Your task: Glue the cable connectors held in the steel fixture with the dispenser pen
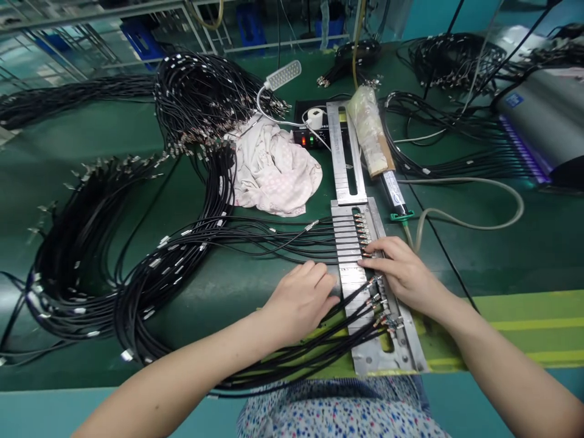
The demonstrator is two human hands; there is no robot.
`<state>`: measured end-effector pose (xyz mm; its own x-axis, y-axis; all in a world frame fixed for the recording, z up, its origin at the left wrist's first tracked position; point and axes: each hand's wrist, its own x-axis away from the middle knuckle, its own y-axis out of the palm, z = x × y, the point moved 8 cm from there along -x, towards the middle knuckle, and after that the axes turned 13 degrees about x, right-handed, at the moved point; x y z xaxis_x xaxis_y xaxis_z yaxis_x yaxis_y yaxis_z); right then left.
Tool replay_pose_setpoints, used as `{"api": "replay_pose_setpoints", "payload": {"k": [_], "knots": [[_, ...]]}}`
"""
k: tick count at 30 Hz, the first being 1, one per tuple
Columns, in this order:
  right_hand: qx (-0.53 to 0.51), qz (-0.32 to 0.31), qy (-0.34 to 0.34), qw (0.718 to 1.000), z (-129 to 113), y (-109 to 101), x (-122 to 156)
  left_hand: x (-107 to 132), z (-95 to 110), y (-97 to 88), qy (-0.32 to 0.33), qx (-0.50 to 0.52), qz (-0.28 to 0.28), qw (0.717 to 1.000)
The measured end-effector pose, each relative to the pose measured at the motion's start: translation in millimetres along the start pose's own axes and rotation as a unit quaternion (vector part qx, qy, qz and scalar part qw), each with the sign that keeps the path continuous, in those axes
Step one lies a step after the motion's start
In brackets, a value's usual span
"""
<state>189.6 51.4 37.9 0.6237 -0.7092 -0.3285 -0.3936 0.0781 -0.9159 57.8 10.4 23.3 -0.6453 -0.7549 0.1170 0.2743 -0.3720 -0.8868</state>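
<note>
Several black cables [246, 225] on metal fixture [365, 362], left hand [301, 298] curled, right hand [404, 271] at connectors [362, 227] — grips unclear — blue-white label [393, 188] illegible

Green worktable [524, 255] beneath left hand [296, 301] and right hand [404, 271]. Well beyond left hand: metal frames [150, 10], blue stools [250, 25]. Far beyond right hand: teal panel [447, 24]. Right of right hand: purple light [524, 149]. Nearer than both: teal floor [45, 417].
</note>
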Motion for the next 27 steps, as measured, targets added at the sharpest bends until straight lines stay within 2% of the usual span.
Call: {"api": "replay_pose_setpoints", "payload": {"k": [4, 9, 12, 16, 19, 23, 27], "knots": [[-0.01, 0.008, 0.022, 1.0, 6.3, -5.2, 2.7, 10.5, 0.8, 9.2, -0.022, 0.12, -0.051, 0.991], [-0.014, -0.013, 0.033, 0.999, 7.1, -6.5, 1.5, 0.2, -9.2, -6.3, -0.073, 0.165, -0.027, 0.983], [-0.032, -0.007, 0.062, 0.998, 11.8, -8.7, 2.3, -9.7, -19.8, -18.2, -0.1, 0.107, 0.0, 0.989], [-0.037, -0.002, 0.067, 0.997, 13.7, -10.4, 3.3, -17.1, -25.3, -21.4, -0.113, -0.002, -0.007, 0.994], [-0.037, 0.0, 0.046, 0.998, 11.7, -10.9, 3.5, -16.4, -23.9, -18.0, -0.101, -0.042, -0.015, 0.994], [-0.039, 0.003, 0.04, 0.998, 11.1, -12.2, 2.9, -13.5, -19.3, -18.0, -0.071, -0.078, 0.008, 0.994], [-0.038, -0.005, 0.033, 0.999, 9.7, -12.4, 2.9, -14.7, -17.0, -19.3, -0.052, -0.088, 0.006, 0.995]]}}
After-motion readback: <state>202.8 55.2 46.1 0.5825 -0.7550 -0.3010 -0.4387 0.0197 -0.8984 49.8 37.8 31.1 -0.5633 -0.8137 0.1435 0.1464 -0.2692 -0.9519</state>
